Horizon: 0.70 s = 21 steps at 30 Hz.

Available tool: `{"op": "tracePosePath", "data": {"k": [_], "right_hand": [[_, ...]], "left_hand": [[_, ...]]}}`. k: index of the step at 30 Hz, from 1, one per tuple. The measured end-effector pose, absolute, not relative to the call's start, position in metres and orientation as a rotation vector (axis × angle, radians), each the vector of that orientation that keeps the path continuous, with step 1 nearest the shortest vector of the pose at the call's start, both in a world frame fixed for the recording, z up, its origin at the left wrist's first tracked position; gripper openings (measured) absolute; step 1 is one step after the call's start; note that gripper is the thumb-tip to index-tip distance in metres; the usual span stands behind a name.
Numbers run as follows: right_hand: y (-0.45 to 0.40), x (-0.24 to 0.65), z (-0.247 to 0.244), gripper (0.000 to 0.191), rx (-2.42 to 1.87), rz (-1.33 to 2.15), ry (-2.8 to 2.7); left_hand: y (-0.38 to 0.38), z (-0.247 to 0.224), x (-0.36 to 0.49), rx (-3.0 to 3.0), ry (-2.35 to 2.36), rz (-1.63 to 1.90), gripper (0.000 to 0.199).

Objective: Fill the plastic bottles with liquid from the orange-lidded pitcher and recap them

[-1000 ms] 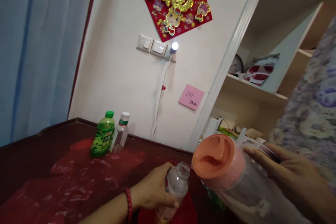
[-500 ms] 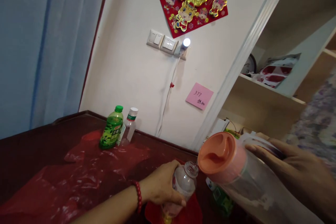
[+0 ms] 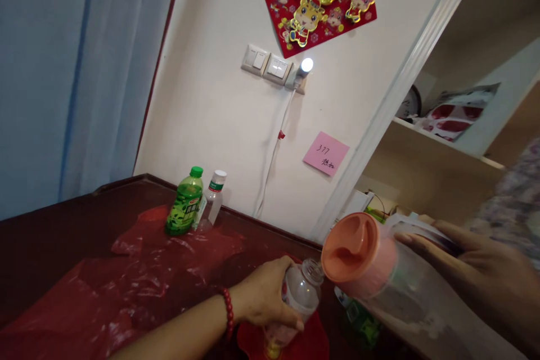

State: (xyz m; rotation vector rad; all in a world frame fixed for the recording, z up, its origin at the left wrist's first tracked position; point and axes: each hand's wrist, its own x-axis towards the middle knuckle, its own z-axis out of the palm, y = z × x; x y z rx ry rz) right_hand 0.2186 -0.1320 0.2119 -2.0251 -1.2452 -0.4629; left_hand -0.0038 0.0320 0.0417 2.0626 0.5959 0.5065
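Observation:
My left hand point(image 3: 265, 295), with a red bead bracelet on its wrist, grips a small clear plastic bottle point(image 3: 297, 298) with no cap. The bottle stands slightly tilted on a red dish point(image 3: 314, 343) on the dark red table point(image 3: 50, 236). My right hand point(image 3: 485, 270) holds a clear pitcher point(image 3: 405, 298) with an orange lid point(image 3: 350, 247) by its handle. The pitcher is tipped toward the left, and its spout edge sits right at the bottle's open mouth.
A green capped bottle point(image 3: 185, 202) and a clear white-capped bottle point(image 3: 213, 194) stand at the back by the wall. Crumpled red plastic film point(image 3: 139, 275) covers the table. Switches, a lit plug point(image 3: 304, 67) with cable, a pink note point(image 3: 325, 153) and shelves point(image 3: 426, 146) lie behind.
The view has swung left and down a little. The pitcher's orange lid has come closer to the bottle's mouth, now touching it; my left hand keeps its grip on the bottle.

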Motion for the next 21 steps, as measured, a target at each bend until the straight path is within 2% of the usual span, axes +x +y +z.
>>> {"op": "tracePosePath", "data": {"k": [11,15,21], "right_hand": [[-0.130,0.210,0.220,0.064,-2.039,-0.432,-1.215],[-0.130,0.214,0.213,0.070,-1.954,-0.567,-1.278],[-0.124,0.216,0.201,0.066,-1.919,-0.739,-1.236]], "left_hand": [[0.032,0.042,-0.003,2.056,0.570,0.524,0.067],[0.032,0.042,-0.004,2.057,0.567,0.523,0.068],[0.031,0.043,-0.003,2.063,0.568,0.528,0.068]]}}
